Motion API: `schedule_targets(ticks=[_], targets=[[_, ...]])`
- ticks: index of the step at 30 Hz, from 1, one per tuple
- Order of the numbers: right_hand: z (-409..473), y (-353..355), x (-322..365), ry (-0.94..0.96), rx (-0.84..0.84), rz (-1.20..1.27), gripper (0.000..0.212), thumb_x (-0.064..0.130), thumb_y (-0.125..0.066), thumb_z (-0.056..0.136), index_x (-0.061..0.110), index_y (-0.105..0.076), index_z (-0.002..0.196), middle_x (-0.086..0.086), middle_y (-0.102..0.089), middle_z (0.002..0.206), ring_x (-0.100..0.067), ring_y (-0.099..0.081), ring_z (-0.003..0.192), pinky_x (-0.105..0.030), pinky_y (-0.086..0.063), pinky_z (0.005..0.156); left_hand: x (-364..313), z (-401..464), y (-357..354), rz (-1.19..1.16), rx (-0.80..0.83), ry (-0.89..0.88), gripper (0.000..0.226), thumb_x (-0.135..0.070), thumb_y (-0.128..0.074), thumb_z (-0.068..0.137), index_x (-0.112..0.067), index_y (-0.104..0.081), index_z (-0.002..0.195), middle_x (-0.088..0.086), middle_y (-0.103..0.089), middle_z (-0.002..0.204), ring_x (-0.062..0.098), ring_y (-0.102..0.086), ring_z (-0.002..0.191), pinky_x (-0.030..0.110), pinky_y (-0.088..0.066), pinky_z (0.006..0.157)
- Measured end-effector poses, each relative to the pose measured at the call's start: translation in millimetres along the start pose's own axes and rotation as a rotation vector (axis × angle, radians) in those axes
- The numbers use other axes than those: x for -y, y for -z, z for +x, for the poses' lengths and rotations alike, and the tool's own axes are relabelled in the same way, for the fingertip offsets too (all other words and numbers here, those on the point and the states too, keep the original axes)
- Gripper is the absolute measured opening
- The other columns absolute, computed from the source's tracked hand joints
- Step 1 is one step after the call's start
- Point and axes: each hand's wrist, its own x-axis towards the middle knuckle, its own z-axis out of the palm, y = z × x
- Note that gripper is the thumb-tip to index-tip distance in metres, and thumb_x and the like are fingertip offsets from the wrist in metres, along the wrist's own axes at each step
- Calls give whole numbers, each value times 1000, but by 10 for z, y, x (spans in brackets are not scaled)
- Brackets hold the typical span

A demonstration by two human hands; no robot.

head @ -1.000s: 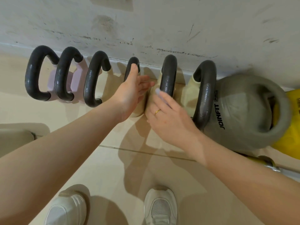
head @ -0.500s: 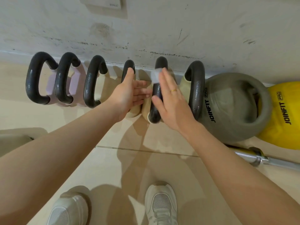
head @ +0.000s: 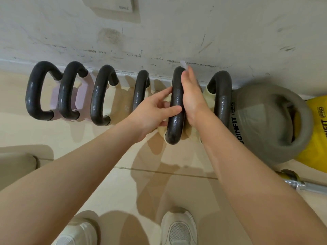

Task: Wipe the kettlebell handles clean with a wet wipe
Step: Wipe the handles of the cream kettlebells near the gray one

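your right hand [head: 192, 101] lies along the right flank of the fifth black handle [head: 176, 105] in the row, palm turned in against the bar, fingers reaching up toward its far bend by the wall. a small pale corner of the wet wipe [head: 183, 65] pokes out past your fingertips at the top of that bend; the rest of it is hidden under your hand, so you cannot tell how much of it sits between your palm and the metal. the fingers look closed around the wipe and pressed to the bar.

your left hand [head: 152, 112] comes in from the other side, fingers fairly straight, its fingertips touching the left face of the same handle about halfway along, nothing held in it. so the bar sits between your two hands, the wipe only on the right-hand side and at the far end.

the cream kettlebell body [head: 161, 132] under that handle shows just below your left hand. left of it stand four more black handles [head: 34, 96], two on lilac bodies. to the right are a sixth black handle [head: 223, 96], a grey kettlebell [head: 265, 121], a yellow kettlebell [head: 315, 121] and a steel bar end [head: 297, 183] on the floor. your white shoes [head: 178, 227] are at the bottom edge.
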Motion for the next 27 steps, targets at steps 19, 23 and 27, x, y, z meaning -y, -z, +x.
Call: schedule_targets(ticks=[19, 23, 27], targets=[[-546, -11, -447, 401, -57, -233, 49, 23, -28, 100, 19, -19, 148, 13, -12, 155, 4, -11, 141, -21, -17, 116, -66, -12, -49, -51, -41, 23, 55, -12, -61, 88, -25, -43, 138, 10, -56, 98, 6, -63, 76, 7, -47, 54], [-871, -114, -765, 535, -222, -417, 49, 22, -30, 98, 20, -19, 145, 14, -19, 151, 3, -22, 138, -5, -21, 105, -27, -34, -81, 12, -102, -10, 54, -13, -58, 90, -25, -40, 139, 7, -50, 75, -2, -59, 59, 6, -46, 53], [-1075, -166, -1050, 454, -338, -544, 56, 32, -31, 92, 14, -28, 144, 3, -60, 125, -9, -57, 97, -14, -37, 72, -29, -66, -122, 41, -148, -28, 53, -15, -57, 91, -22, -39, 140, 13, -56, 87, 8, -62, 72, 8, -49, 57]])
